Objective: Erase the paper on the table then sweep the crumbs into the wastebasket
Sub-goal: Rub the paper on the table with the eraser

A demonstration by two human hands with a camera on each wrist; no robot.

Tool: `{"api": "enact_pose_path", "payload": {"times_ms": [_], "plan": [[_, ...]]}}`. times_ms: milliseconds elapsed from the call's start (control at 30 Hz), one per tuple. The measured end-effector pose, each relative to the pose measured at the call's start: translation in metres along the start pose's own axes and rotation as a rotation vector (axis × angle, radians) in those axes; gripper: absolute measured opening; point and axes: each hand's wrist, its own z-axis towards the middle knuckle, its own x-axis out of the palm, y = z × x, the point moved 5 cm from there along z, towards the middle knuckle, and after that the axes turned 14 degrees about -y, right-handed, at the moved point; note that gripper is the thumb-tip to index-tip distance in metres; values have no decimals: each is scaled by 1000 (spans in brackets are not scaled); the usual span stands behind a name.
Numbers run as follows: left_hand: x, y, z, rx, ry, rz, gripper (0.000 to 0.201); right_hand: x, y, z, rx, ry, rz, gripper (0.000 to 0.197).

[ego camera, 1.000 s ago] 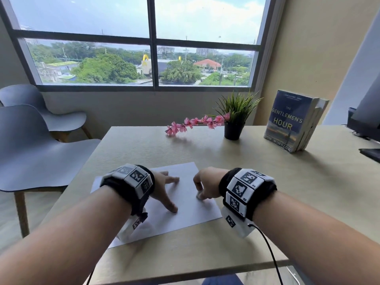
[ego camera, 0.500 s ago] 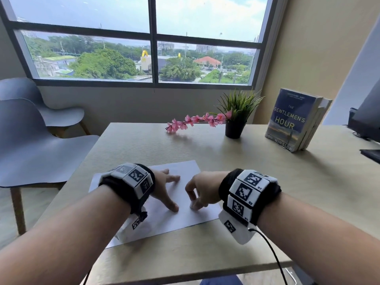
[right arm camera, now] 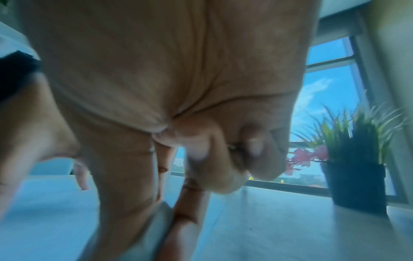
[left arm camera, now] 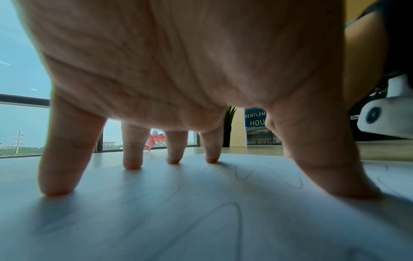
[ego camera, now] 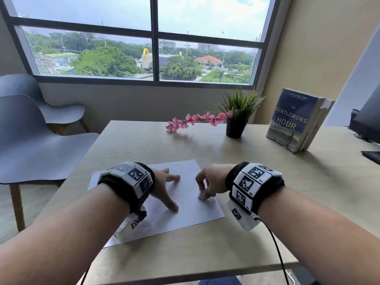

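A white sheet of paper [ego camera: 185, 210] lies on the light wooden table [ego camera: 226, 161] near its front edge; faint pencil scribbles [left arm camera: 236, 208] show on it in the left wrist view. My left hand [ego camera: 166, 188] is spread on the sheet, fingertips [left arm camera: 132, 166] and thumb pressing it flat. My right hand [ego camera: 207, 186] pinches a small white eraser [ego camera: 202, 194] between thumb and fingers, its lower end on the paper. In the right wrist view the eraser [right arm camera: 154, 227] is blurred. No wastebasket is in view.
A potted green plant [ego camera: 238, 118] with a pink flower sprig [ego camera: 195, 120] stands at the table's back. A book [ego camera: 296, 120] leans at the back right, a dark monitor [ego camera: 368, 118] at the right edge. Two grey chairs [ego camera: 30, 140] stand left.
My right hand with the eraser has rubbed across the sheet, first left toward the other hand, then back right. My left hand has stayed planted on the paper.
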Motion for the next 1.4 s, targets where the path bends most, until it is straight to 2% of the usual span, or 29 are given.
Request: {"api": "enact_pose_path", "payload": {"times_ms": [100,200,267,367,467,633,733,867,1000,1100,1200,1267,1333,1400], "plan": [[1,0,1,-1,0,0,111,0,0,0,-15,-38,-5,18],[1,1,2,-1,-1,-5,112,6,6,-7,-70,20,13,18],[1,0,2,0,4,-11,112,5,2,-7,-53,43,-3,20],[0,0,1,5,-3,-3,110,-2,-8,-2,3,1,-43,20],[0,0,1,3,-1,-3,111,1,-5,-4,-15,-30,-47,15],[2,0,3,3,3,-3,111,5,-7,-12,-7,54,-13,20],[1,0,3,5,0,2,111,-2,-14,-9,34,21,-63,18],[2,1,4,0,3,5,112,4,-3,-14,-23,-31,-86,12],[2,1,5,1,2,7,112,5,-4,-19,-1,43,-20,17],[2,1,4,2,-2,13,112,1,-6,-16,19,-14,-114,13],[2,1,4,0,0,22,113,5,8,-19,-55,-67,-167,12],[2,1,4,0,-1,16,113,10,16,-24,-95,-29,-101,12],[1,1,3,0,-1,17,113,11,13,-25,-67,28,-26,16],[0,1,2,0,-2,21,112,6,5,-22,-24,24,-34,18]]}}
